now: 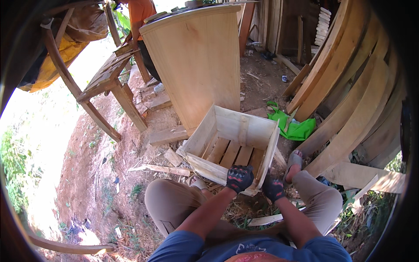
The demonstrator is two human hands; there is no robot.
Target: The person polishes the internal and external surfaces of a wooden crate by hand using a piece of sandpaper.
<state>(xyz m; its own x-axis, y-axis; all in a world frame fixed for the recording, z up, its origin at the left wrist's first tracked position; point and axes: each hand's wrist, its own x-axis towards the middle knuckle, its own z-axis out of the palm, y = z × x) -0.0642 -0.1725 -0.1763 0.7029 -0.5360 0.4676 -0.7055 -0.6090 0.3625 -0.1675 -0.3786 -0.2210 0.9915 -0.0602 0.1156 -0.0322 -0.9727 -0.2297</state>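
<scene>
An open wooden crate [203,168] with pale side walls and a slatted bottom stands tilted on the ground between my legs. My left hand [239,178], in a black glove with red marks, is closed over the crate's near wall close to the right corner. Against the outside of that same corner, my right hand [273,190] is closed on the crate's edge, in a matching glove. The undersides of both hands and some fingertips are hidden.
A tall plywood cabinet [196,56] stands just beyond the crate. Long boards [345,105] lean along the right, near a green bag [297,129]. Further left, a person in an orange top [140,15] stands beside a wooden bench [104,78]. Scrap wood [168,169] litters the dirt.
</scene>
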